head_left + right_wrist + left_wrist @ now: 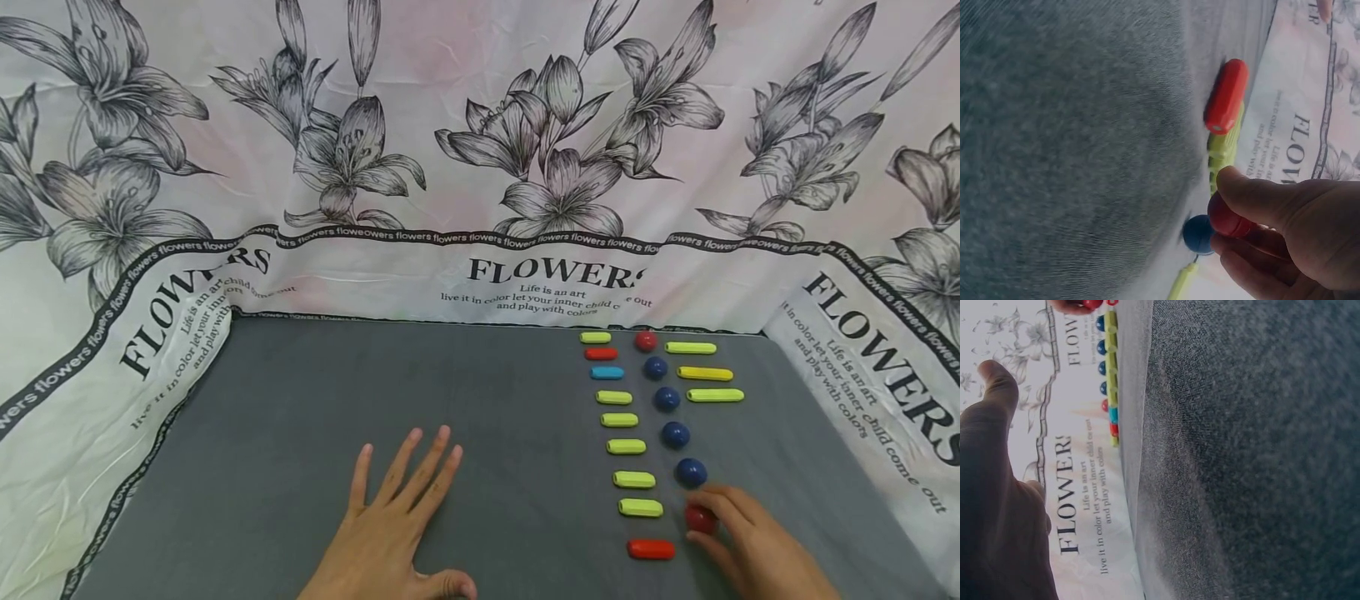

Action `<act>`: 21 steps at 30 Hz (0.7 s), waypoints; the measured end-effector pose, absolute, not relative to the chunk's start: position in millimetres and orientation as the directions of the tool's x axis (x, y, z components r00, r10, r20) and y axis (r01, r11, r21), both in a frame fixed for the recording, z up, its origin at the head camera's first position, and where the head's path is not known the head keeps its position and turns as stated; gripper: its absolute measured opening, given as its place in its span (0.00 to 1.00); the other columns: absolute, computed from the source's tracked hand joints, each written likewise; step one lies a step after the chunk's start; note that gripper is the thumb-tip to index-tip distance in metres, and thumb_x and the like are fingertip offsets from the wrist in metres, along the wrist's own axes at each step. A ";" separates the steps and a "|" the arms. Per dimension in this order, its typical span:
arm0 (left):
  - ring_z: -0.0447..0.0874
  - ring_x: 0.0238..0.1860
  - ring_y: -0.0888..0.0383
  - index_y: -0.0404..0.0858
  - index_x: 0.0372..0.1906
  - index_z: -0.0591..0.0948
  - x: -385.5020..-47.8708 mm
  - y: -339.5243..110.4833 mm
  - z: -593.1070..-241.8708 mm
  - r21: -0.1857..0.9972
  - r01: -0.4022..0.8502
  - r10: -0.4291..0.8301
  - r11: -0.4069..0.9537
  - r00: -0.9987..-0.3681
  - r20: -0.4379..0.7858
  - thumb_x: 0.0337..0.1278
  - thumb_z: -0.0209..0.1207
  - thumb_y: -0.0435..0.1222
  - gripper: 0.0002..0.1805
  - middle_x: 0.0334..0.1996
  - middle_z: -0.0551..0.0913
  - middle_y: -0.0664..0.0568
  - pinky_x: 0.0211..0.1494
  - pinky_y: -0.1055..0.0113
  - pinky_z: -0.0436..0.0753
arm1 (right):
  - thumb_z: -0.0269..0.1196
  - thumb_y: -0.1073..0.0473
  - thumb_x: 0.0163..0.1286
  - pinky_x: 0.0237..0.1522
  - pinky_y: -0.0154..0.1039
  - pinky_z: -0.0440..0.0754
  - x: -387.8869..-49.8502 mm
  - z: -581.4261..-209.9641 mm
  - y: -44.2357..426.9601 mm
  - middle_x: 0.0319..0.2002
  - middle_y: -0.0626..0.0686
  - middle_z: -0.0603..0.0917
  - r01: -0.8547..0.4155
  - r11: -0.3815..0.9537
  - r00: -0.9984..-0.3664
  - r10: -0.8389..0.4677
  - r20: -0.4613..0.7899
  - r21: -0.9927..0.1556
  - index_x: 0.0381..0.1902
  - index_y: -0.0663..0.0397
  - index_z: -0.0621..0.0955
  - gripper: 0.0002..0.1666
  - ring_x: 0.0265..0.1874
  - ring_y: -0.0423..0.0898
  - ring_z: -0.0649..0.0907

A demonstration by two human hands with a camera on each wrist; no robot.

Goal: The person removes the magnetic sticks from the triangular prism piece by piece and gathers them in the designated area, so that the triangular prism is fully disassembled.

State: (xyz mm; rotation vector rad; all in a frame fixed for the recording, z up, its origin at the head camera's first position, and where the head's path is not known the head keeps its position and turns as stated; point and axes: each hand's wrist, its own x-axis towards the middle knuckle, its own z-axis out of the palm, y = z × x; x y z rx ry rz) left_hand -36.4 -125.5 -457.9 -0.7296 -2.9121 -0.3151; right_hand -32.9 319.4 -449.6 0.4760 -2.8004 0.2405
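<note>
Between thumb and fingers my right hand (753, 533) pinches a red ball (701, 520) at the near end of a column of balls. Just beyond it lies a dark blue ball (691, 473), with several more blue ones behind and another red ball (646, 340) at the far end. In the right wrist view the held red ball (1227, 215) appears close beside a blue ball (1198, 234). My left hand (393, 517) is spread over the grey cloth with straight fingers and holds nothing.
Left of the balls runs a column of short sticks, mostly yellow-green, with a blue stick (607, 373) and a near red stick (651, 549). Longer yellow sticks (705, 374) lie at the far right. A flower-printed sheet (360, 279) borders the grey cloth (337, 375).
</note>
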 end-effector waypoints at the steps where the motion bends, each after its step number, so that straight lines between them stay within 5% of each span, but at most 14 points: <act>1: 0.26 0.86 0.55 0.58 0.87 0.38 -36.4 -125.5 -457.7 0.174 0.476 0.451 0.862 -0.877 0.167 0.43 0.53 0.85 0.72 0.87 0.32 0.62 0.79 0.37 0.23 | 0.89 0.58 0.42 0.37 0.38 0.85 -33.0 -450.3 320.2 0.44 0.39 0.81 -0.343 0.933 -0.905 -0.295 0.307 -0.113 0.47 0.42 0.86 0.33 0.38 0.35 0.80; 21: 0.29 0.86 0.54 0.58 0.87 0.40 -37.3 -127.0 -458.5 0.187 0.484 0.456 0.855 -0.873 0.175 0.44 0.53 0.85 0.70 0.87 0.35 0.62 0.79 0.39 0.22 | 0.88 0.53 0.46 0.35 0.37 0.82 -36.6 -460.4 333.8 0.44 0.39 0.79 -0.304 0.939 -0.947 -0.278 0.163 -0.161 0.47 0.39 0.84 0.32 0.37 0.32 0.76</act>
